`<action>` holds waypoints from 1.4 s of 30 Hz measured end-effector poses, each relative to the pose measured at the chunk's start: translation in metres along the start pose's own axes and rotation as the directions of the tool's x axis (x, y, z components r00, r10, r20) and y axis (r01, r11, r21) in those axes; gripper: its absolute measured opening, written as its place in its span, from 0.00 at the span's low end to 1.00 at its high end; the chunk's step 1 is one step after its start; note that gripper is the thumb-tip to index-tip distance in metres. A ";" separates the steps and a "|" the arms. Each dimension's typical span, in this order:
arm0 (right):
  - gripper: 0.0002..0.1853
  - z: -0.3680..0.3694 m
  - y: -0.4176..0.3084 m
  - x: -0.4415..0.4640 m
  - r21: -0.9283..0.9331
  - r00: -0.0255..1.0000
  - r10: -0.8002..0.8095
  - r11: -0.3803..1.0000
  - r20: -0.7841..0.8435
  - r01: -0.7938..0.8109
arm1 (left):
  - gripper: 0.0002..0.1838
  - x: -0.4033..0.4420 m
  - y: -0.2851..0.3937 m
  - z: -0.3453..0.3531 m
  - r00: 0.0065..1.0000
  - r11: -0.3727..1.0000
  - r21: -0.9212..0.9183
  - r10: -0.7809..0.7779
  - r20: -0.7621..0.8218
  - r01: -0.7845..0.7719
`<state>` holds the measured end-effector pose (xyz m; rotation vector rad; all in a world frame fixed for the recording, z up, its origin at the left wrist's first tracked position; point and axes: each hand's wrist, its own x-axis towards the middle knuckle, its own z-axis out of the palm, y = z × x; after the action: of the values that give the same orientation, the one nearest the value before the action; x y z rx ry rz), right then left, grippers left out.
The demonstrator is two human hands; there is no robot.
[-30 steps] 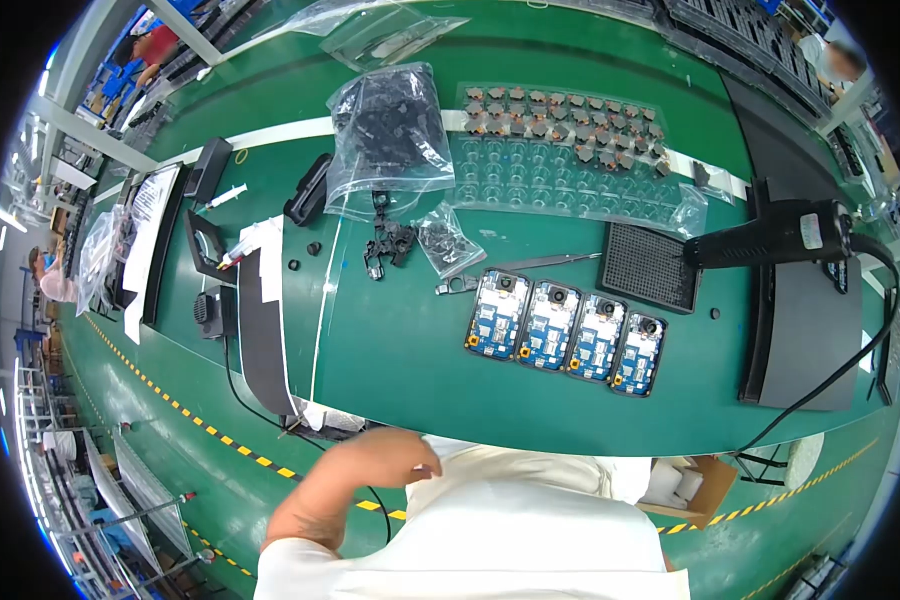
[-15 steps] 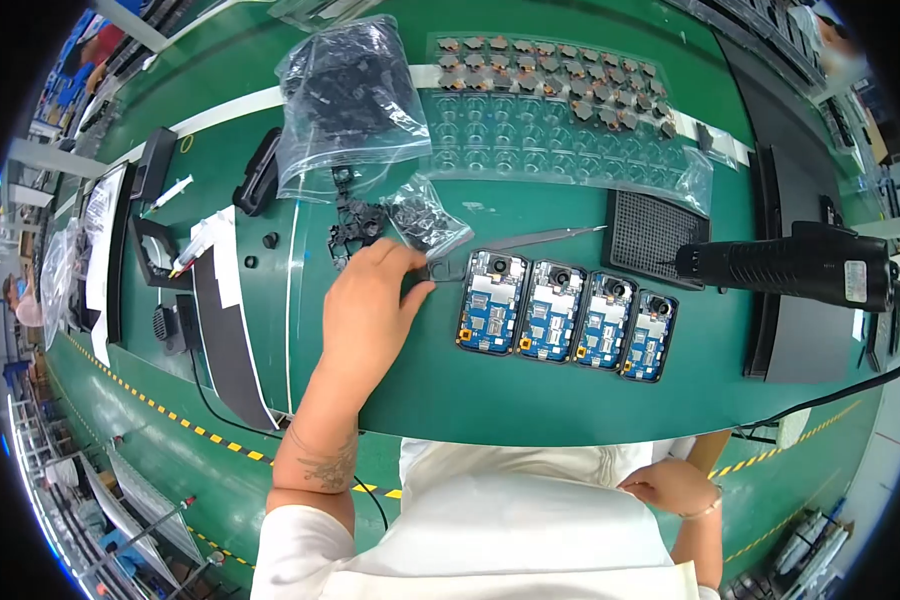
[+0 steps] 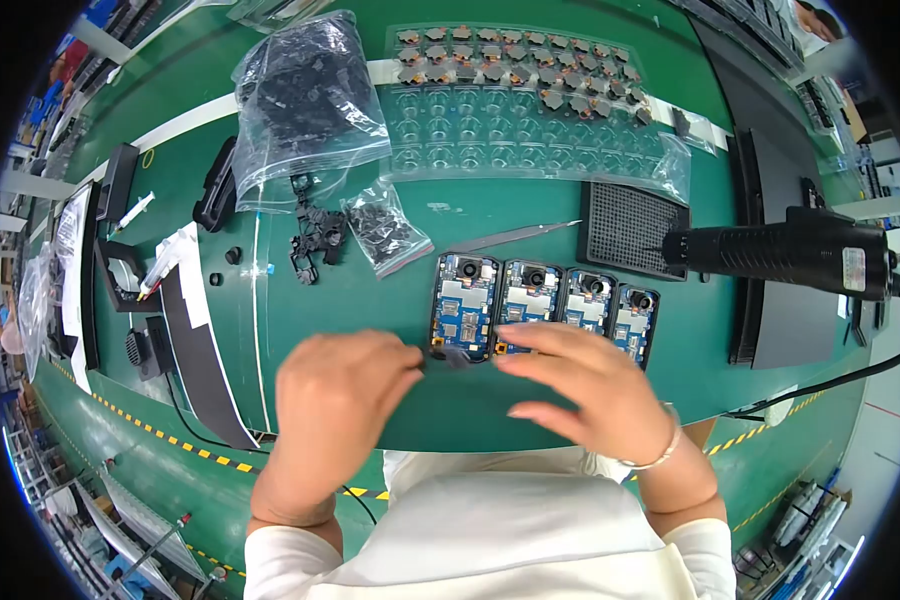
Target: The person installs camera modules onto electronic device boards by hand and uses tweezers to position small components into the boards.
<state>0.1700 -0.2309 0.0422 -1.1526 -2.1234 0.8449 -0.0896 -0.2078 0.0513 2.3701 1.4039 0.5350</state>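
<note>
Several opened phones (image 3: 464, 305) lie in a row on the green mat, blue circuit boards and camera modules showing. My left hand (image 3: 335, 400) is beside the lower left corner of the leftmost phone, fingertips pinched together. Something small and dark shows at those fingertips, too blurred to name. A blurred dark grey piece (image 3: 457, 357) appears at that phone's lower edge. My right hand (image 3: 595, 395) reaches over the lower ends of the other phones, fingers apart, holding nothing I can see. Tweezers (image 3: 515, 236) lie above the phones.
Behind are a small bag of black parts (image 3: 385, 228), loose black parts (image 3: 317, 240), a large bag (image 3: 310, 100) and a clear blister tray (image 3: 510, 130) partly filled with small components. To the right are a black grid tray (image 3: 632, 232) and a black cylindrical tool (image 3: 780, 257).
My left hand has come down from beside the small bag to the leftmost phone's lower corner. My right hand has risen from my lap to the phones. The view has shifted slightly.
</note>
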 end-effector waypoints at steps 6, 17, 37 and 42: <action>0.16 0.014 0.013 -0.009 -0.137 0.993 -0.065 0.989 -0.099 0.052 | 0.12 -0.005 -0.001 0.009 0.998 1.000 0.014 -0.011 0.056 0.010; 0.11 -0.037 0.052 -0.033 -0.195 0.920 0.131 0.957 -0.370 -0.215 | 0.19 -0.011 -0.035 0.007 0.966 0.979 0.057 -0.203 0.161 0.196; 0.12 -0.016 0.086 0.065 -0.467 0.999 0.010 0.884 -0.040 -0.027 | 0.17 0.042 0.038 0.081 0.924 0.849 0.412 0.380 -0.043 -0.330; 0.06 -0.020 0.070 0.057 0.167 0.939 0.108 0.984 -0.326 -0.055 | 0.21 0.050 0.036 0.086 0.917 0.853 0.432 0.377 -0.127 -0.291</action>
<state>0.1933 -0.1468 0.0124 -1.2127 -1.7134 0.7739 0.0012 -0.1881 0.0001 3.0093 1.2838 0.6492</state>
